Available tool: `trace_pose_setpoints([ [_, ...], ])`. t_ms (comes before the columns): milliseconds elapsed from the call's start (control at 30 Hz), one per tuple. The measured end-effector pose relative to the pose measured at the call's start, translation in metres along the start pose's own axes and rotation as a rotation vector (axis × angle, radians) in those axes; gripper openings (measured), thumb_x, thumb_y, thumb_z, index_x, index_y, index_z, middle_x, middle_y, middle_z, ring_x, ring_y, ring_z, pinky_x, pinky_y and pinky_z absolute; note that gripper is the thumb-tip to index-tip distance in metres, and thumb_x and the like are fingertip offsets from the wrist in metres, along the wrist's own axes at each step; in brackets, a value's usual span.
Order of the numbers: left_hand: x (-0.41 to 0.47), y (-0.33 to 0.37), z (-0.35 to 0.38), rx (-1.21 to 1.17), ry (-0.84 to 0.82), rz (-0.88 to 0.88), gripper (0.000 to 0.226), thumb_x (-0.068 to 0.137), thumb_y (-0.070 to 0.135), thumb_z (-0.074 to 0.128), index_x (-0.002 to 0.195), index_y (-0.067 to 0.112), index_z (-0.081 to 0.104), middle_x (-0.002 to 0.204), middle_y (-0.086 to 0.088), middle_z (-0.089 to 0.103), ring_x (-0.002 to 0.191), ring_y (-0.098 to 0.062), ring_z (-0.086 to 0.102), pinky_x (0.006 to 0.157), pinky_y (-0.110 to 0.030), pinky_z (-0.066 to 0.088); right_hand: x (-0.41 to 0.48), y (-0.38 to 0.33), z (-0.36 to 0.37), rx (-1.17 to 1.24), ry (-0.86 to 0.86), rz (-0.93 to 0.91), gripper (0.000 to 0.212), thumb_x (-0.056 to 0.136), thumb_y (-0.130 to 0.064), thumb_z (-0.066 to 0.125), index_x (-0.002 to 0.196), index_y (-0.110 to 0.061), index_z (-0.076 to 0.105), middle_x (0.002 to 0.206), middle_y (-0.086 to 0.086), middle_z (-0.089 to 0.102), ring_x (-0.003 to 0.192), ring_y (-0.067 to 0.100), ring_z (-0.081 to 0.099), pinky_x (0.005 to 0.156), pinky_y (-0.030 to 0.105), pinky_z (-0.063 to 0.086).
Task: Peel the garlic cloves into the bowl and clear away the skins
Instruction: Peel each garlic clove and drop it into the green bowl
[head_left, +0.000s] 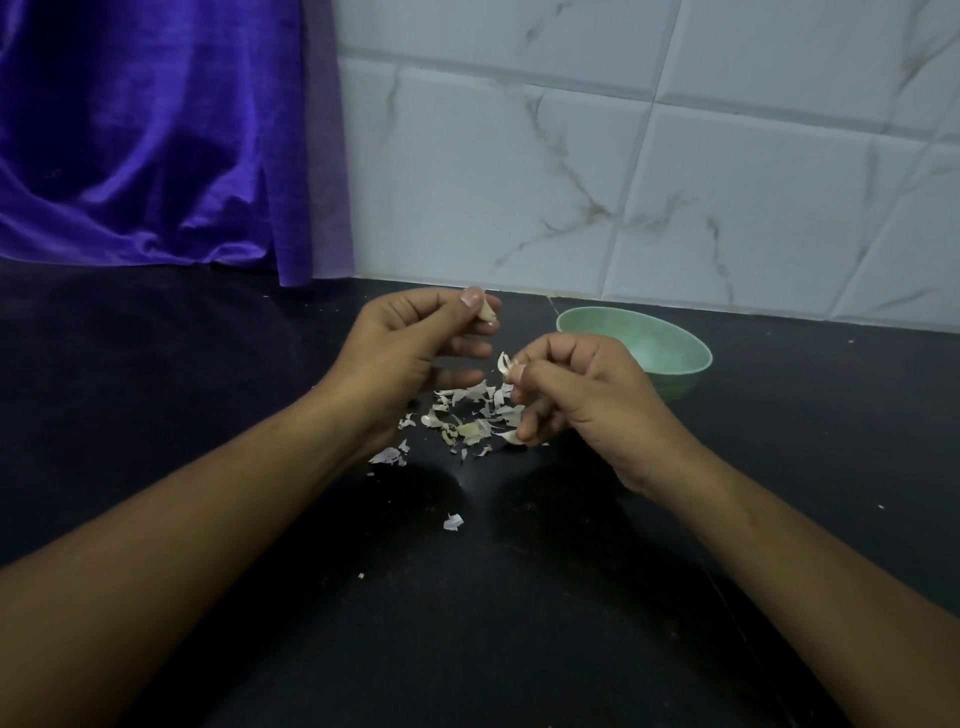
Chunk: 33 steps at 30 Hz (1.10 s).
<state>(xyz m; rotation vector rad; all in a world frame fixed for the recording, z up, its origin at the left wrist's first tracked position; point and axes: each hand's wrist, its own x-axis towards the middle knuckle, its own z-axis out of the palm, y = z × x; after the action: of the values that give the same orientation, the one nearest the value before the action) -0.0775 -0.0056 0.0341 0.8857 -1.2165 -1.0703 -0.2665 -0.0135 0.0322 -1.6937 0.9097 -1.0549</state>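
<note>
head view. countertop (156, 415) is dark, smooth and faintly speckled. it meets a wall (623, 156) of glossy white tiles with grey marble veining. purple cloth (130, 130) with a velvety sheen hangs in folds at the upper left, its hem touching the counter.

left hand (410, 348) is raised above the counter. its thumb and forefinger pinch a small pale garlic clove (487, 312), and the other fingers are loosely curled beneath. right hand (576, 395) sits just beside it, lower. its thumb and forefinger pinch a thin curled strip of skin (504, 364), and the remaining fingers are curled inward.

pile of skins (472, 415), papery, white and torn into flakes, lies on the counter between and under the hands. one stray flake (453, 521) lies apart, nearer the camera.

bowl (691, 340) is round, pale green and matte. it stands near the wall behind the right hand.

the hand hides the bowl's near side, so its contents cannot be made out. a yellowish piece in the pile may be a clove or skin; this cannot be told. both forearms are cut off by the frame edges.
</note>
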Motion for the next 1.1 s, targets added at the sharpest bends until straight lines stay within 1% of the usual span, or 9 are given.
trace_pose_setpoints([
  [133, 0.002, 0.0, -0.004, 0.031, 0.069, -0.025, 0.021, 0.1, 0.029, 0.066, 0.101, 0.013, 0.078, 0.088, 0.001, 0.075, 0.076, -0.008, 0.069, 0.064, -0.025, 0.061, 0.004, 0.004, -0.005, -0.186, 0.089, -0.083, 0.023, 0.105, -0.018, 0.057, 0.087, -0.016, 0.072, 0.08, 0.002, 0.072, 0.057, 0.024, 0.07, 0.054, 0.034, 0.055],
  [200, 0.002, -0.001, -0.004, 0.045, 0.073, -0.042, 0.021, 0.1, 0.03, 0.066, 0.101, 0.013, 0.079, 0.089, 0.0, 0.075, 0.076, -0.009, 0.069, 0.066, -0.027, 0.062, 0.002, 0.006, -0.007, -0.261, 0.1, -0.125, 0.02, 0.103, -0.024, 0.062, 0.088, -0.019, 0.074, 0.079, 0.002, 0.073, 0.059, 0.023, 0.073, 0.054, 0.037, 0.057],
  [300, 0.001, -0.001, -0.003, 0.05, 0.059, -0.047, 0.022, 0.1, 0.028, 0.067, 0.104, 0.01, 0.078, 0.092, -0.002, 0.076, 0.075, -0.009, 0.068, 0.065, -0.025, 0.062, 0.001, 0.008, -0.007, -0.288, 0.124, -0.14, 0.012, 0.095, -0.02, 0.075, 0.086, -0.012, 0.075, 0.065, -0.004, 0.071, 0.058, 0.021, 0.074, 0.051, 0.037, 0.057],
  [400, 0.0, -0.001, -0.001, 0.055, 0.055, -0.042, 0.021, 0.099, 0.024, 0.068, 0.108, 0.007, 0.077, 0.096, -0.005, 0.077, 0.074, -0.009, 0.068, 0.061, -0.023, 0.06, 0.002, 0.009, -0.009, -0.264, 0.147, -0.132, 0.013, 0.087, -0.013, 0.083, 0.084, -0.01, 0.071, 0.065, 0.001, 0.071, 0.058, 0.024, 0.074, 0.048, 0.036, 0.056],
  [567, 0.0, -0.001, 0.0, 0.078, 0.044, -0.034, 0.023, 0.099, 0.021, 0.069, 0.11, 0.002, 0.074, 0.098, -0.008, 0.079, 0.073, -0.01, 0.069, 0.059, -0.023, 0.06, 0.006, 0.014, -0.01, -0.263, 0.141, -0.134, 0.017, 0.085, -0.003, 0.081, 0.083, -0.01, 0.065, 0.072, 0.008, 0.07, 0.058, 0.028, 0.073, 0.047, 0.033, 0.053],
  [767, 0.0, -0.001, -0.001, 0.1, 0.041, -0.034, 0.023, 0.098, 0.022, 0.07, 0.108, 0.002, 0.074, 0.096, -0.007, 0.079, 0.074, -0.012, 0.07, 0.059, -0.024, 0.06, 0.004, 0.011, -0.01, -0.291, 0.107, -0.134, 0.003, 0.093, -0.013, 0.075, 0.091, -0.012, 0.074, 0.079, 0.005, 0.074, 0.06, 0.026, 0.074, 0.051, 0.038, 0.057],
  [933, -0.001, -0.001, -0.001, 0.118, 0.029, -0.034, 0.021, 0.098, 0.02, 0.07, 0.107, 0.002, 0.074, 0.099, -0.009, 0.079, 0.075, -0.013, 0.069, 0.06, -0.024, 0.06, 0.002, 0.008, -0.009, -0.338, 0.148, -0.157, 0.027, 0.098, -0.03, 0.07, 0.08, -0.011, 0.075, 0.08, 0.003, 0.076, 0.06, 0.02, 0.074, 0.051, 0.037, 0.058],
  [1033, -0.001, -0.001, -0.001, 0.139, 0.019, -0.026, 0.018, 0.097, 0.019, 0.071, 0.104, 0.004, 0.076, 0.1, -0.008, 0.079, 0.077, -0.013, 0.069, 0.061, -0.024, 0.06, 0.001, 0.01, -0.011, -0.305, 0.15, -0.173, 0.014, 0.088, -0.016, 0.082, 0.086, -0.012, 0.068, 0.081, 0.011, 0.073, 0.062, 0.027, 0.073, 0.053, 0.038, 0.059],
  [1100, -0.001, -0.002, -0.001, 0.159, 0.008, -0.02, 0.017, 0.097, 0.018, 0.071, 0.105, 0.005, 0.076, 0.095, -0.006, 0.079, 0.077, -0.013, 0.069, 0.062, -0.026, 0.06, 0.001, 0.01, -0.01, -0.27, 0.137, -0.195, 0.021, 0.089, -0.008, 0.079, 0.099, -0.015, 0.063, 0.09, 0.011, 0.07, 0.064, 0.032, 0.073, 0.056, 0.041, 0.061],
])
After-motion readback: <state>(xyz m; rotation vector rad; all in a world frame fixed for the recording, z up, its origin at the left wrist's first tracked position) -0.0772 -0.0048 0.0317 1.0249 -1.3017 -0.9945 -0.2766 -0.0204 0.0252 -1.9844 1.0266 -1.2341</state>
